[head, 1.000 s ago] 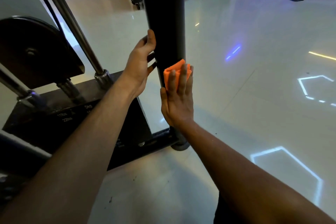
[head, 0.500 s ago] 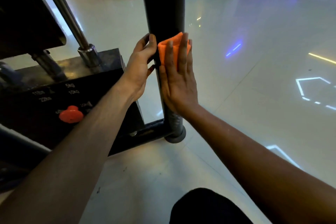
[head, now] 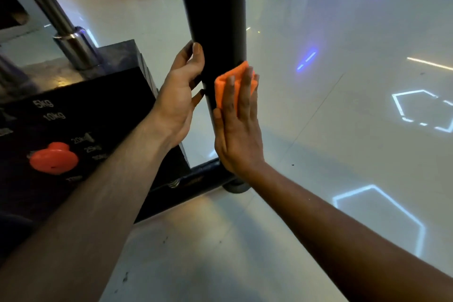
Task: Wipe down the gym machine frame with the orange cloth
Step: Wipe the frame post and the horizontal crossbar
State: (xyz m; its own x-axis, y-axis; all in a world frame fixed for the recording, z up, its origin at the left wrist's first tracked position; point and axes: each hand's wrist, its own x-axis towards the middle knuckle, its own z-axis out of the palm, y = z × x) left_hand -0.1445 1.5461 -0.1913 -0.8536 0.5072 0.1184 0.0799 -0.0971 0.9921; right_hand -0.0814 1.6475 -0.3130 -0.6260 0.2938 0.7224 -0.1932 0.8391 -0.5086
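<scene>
Two hands (head: 181, 103), one orange cloth (head: 226, 83).

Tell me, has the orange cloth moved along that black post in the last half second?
Yes. The orange cloth has slid down the black post: it was level with the left hand thumb tip, now it sits below it.
</scene>
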